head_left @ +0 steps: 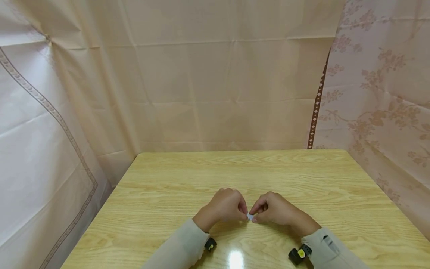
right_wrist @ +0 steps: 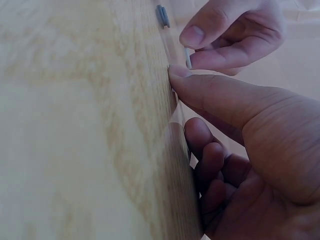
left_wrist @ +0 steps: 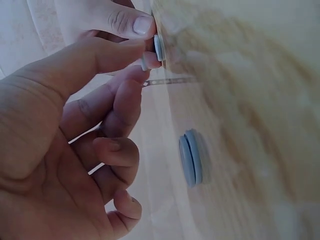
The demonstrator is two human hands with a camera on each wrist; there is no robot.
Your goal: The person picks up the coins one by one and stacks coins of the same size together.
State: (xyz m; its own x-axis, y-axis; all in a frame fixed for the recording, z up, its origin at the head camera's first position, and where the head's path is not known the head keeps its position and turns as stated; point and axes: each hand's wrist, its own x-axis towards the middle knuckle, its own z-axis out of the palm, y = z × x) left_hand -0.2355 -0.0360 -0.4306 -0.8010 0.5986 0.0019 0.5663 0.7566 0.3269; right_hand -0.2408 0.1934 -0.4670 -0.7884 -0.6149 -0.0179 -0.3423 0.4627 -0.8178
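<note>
In the head view my left hand (head_left: 226, 204) and right hand (head_left: 278, 210) meet low over the table, a small whitish-blue piece (head_left: 250, 216) between their fingertips. Thumb and index finger of the left hand pinch a thin pale disc (right_wrist: 188, 58), seen edge-on in the right wrist view. A flat grey-blue disc (left_wrist: 159, 47) sits between the right hand's thumb and finger, close to the tabletop. Two round blue discs (left_wrist: 190, 159) lie stacked on the table beside the left hand. That pair is hidden in the head view.
The light wood-grain table (head_left: 161, 179) spreads around both hands. A beige curtain (head_left: 215, 93) hangs behind it, with pale patterned cloths on either side. Small black devices (head_left: 297, 256) are strapped at the wrists.
</note>
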